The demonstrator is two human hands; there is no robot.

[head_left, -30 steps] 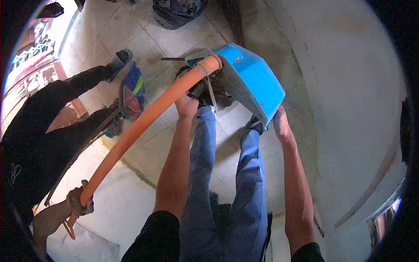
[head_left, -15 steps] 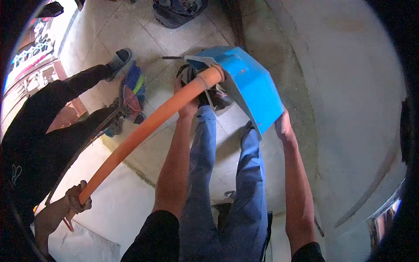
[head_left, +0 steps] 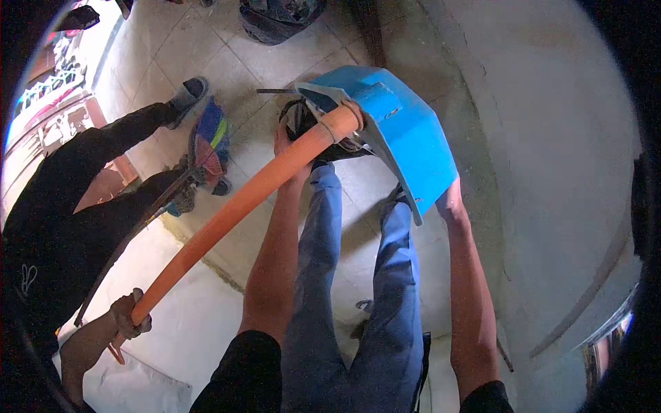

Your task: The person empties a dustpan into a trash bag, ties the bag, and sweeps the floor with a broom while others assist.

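A blue angular hood (head_left: pixel 406 131), pale along its cut edges, is held out above the floor in front of my legs. From its open side runs a ribbed orange hose (head_left: pixel 234 213), with a clamp-like ring near the joint. My right hand (head_left: pixel 449 201) grips the hood's lower right edge, its fingers mostly hidden behind it. My left hand (head_left: pixel 283 141) closes around a dark part (head_left: pixel 297 118) beside the hood, partly covered by the hose. At the hose's far end, another person's hand (head_left: pixel 131 313) wraps round it.
A person in black clothes (head_left: pixel 41 227) sits at left with legs stretched toward me. A colourful cloth slipper (head_left: pixel 210 134) is near their feet. A dark bag (head_left: pixel 281 19) lies on the tiled floor (head_left: pixel 200 51) ahead. A pale wall (head_left: pixel 564 158) curves along the right.
The blue hood has shifted slightly right and turned, showing more of its top face. My right hand moved along with it. The hose and the other person's hand shifted a little.
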